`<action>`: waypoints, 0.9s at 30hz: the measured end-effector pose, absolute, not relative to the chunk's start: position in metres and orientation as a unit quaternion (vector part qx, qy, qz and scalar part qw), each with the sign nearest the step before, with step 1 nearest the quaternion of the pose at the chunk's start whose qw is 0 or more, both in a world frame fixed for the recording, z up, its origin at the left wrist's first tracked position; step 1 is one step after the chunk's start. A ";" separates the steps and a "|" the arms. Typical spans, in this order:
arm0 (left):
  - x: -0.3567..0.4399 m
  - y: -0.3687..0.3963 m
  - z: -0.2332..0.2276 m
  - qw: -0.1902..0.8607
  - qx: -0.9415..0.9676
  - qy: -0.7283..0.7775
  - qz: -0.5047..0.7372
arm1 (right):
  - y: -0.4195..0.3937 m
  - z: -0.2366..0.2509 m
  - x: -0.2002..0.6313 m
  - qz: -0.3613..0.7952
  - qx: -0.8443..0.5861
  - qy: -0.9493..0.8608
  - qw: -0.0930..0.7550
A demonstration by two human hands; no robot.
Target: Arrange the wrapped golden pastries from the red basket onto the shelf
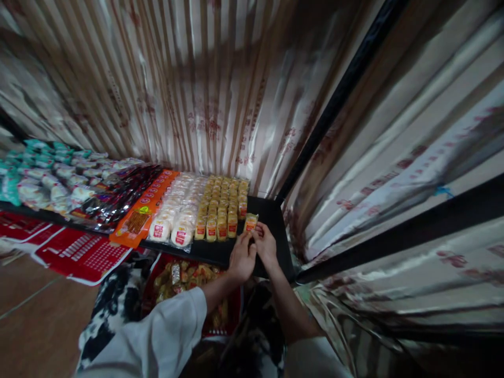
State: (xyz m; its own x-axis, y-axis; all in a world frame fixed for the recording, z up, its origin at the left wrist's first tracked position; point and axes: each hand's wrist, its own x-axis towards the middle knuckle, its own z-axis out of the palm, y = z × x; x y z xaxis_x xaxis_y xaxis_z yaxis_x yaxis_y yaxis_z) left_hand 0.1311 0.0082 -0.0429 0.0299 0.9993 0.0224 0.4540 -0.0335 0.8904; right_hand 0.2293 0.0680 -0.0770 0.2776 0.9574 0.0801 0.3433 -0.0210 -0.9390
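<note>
Both hands meet over the right end of a black shelf (271, 215). Between their fingertips is a small yellow wrapped snack (251, 221) with a red label, standing upright. My right hand (265, 243) pinches its right side, and my left hand (241, 257) has its fingers closed at its lower edge. Just left of them stand several rows of the same yellow wrapped snacks (222, 205). Beside those rows lie white round snacks (177, 210) in clear wrappers. Below the shelf, partly behind my left forearm, a red basket (235, 315) holds many loose yellow packets (192, 275).
Further left along the shelf lie orange flat packets (137, 215), dark shiny packets (126, 194), and white and green wrapped items (43, 163). A red printed sheet (84, 252) hangs from the front edge. A striped curtain (212, 89) and a black post (338, 100) stand close behind and right.
</note>
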 end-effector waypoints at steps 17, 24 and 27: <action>0.143 0.056 -0.076 0.526 0.476 0.576 0.407 | 0.113 -0.095 0.217 0.276 -0.657 -0.565 0.417; 0.147 0.060 -0.085 0.534 0.449 0.566 0.439 | 0.109 -0.092 0.214 0.269 -0.633 -0.573 0.447; 0.149 0.062 -0.089 0.527 0.457 0.565 0.441 | 0.112 -0.095 0.212 0.257 -0.631 -0.583 0.443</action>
